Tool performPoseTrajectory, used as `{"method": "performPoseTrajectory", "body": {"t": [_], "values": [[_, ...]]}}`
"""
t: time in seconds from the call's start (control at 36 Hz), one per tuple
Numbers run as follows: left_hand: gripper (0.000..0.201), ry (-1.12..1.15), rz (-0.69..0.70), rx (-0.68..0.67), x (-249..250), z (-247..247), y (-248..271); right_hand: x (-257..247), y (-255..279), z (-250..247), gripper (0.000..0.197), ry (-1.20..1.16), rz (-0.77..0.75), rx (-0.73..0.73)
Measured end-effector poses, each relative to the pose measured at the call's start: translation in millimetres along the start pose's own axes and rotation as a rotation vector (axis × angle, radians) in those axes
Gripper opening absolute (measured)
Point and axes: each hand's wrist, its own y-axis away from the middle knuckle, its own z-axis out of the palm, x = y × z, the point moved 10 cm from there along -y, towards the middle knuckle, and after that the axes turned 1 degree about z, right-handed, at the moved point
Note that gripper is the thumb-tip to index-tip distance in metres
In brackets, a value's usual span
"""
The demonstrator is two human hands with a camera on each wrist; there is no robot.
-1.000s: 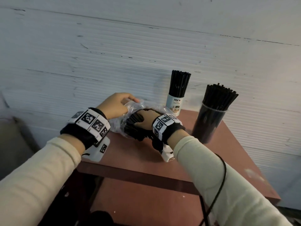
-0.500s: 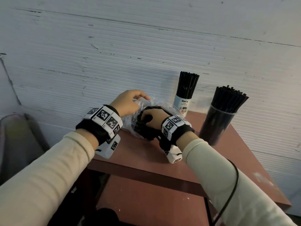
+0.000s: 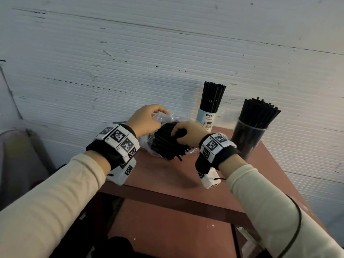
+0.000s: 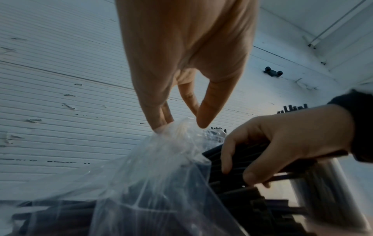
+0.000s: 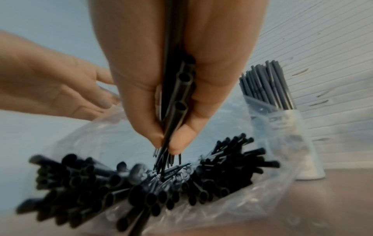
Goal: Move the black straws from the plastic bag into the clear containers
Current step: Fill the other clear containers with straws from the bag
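The black straws (image 3: 168, 144) are lying in a heap inside the plastic bag (image 3: 163, 118), which is sitting toward the back edge of the table (image 3: 167, 174), near its left corner, with the open straw ends spilling toward the front. Compared with the picture from a second ago, the right hand (image 3: 188, 134) is no longer resting flat over the pile: its fingers are now curling round a small bunch of straws, thumb pressing them against the fingertips, as the right wrist view shows plainly. That bunch is still touching the heap at its lower ends, so it is not yet free of the bag.

The left hand (image 3: 147, 120) is staying much where it was, pinching the crumpled top of the bag between thumb and fingertips and lifting the film so the mouth is gaping.

This probably means a fresh handful is being gathered and the draw-out is about to begin; the bag is still holding many straws, so the task looks well short of done.

Just right of the bag, the labelled container (image 3: 206, 120) is standing at the back edge, already packed with upright straws. The clear container (image 3: 247, 138) is standing further right, nearer the table's right edge, also quite full.
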Motion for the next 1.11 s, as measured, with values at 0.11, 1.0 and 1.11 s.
{"method": "performPoseTrajectory", "body": {"t": [0.11, 1.0, 1.11], "values": [[0.046, -0.120, 0.112, 0.109, 17.1, -0.8, 7.3, 13.3, 18.2, -11.3, 0.027, -0.032, -0.008, 0.004], [0.014, 0.286, 0.224, -0.169, 142.4, 130.6, 3.6, -3.6, 198.4, -213.1, 0.031, -0.393, -0.263, 0.520], [0.030, 0.450, 0.180, -0.213, 143.2, 147.9, 5.8, -22.3, 206.3, -219.5, 0.030, -0.449, -0.389, 0.678]]}}
